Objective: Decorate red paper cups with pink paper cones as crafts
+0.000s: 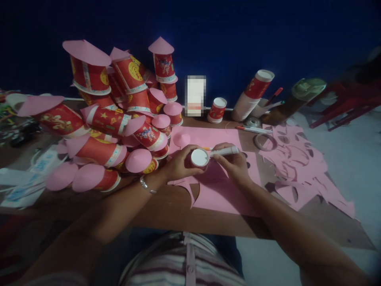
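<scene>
On the left, I see a pile of red cups with pink cone hats. Next to it, the left hand has its fingers curved around one cup, held over the pink paper with its white round end upward. The right hand has its fingers closed around a white tube; its tip is at the cup's rim, but whether they touch, I cannot tell. Farther right lie many pink scraps.
</scene>
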Tool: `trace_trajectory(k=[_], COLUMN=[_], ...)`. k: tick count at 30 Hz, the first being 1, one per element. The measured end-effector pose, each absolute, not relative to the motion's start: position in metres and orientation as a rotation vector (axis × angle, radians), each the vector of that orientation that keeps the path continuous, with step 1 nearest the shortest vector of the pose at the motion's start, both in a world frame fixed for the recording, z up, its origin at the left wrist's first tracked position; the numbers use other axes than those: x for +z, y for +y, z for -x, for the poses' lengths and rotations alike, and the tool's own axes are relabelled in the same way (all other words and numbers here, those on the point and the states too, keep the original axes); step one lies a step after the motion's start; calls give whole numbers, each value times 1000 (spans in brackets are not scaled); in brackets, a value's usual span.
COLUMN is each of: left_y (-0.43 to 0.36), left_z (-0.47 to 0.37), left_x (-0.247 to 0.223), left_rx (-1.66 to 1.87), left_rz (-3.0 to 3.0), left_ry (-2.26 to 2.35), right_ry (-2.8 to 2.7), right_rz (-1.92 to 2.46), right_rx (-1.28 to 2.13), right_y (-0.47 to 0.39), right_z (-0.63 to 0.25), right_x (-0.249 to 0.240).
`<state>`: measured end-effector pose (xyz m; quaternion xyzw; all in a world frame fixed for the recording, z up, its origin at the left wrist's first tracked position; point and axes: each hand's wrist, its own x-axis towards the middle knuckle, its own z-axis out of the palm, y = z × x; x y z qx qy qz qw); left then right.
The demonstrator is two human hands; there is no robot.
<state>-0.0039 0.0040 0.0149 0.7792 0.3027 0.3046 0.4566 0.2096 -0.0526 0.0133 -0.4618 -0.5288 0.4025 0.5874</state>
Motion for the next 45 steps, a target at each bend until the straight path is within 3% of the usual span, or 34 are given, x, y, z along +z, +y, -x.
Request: trace_trajectory(k=[24,34,45], left_y=[5,6,8], left_z=[2,4,1], left_x=[13,16,15], left_rx=[763,776,835], left_rz=[-1946,-1947,-1981], left_ry=[786,833,565], right_ry=[-1432,-1319,-1129], right_rz=[1113,1082,1053], right_rx=[760,874,1011], right_y=[-56,-54,-50], right_z=[-209,-210,-212], right_x=[26,16,6])
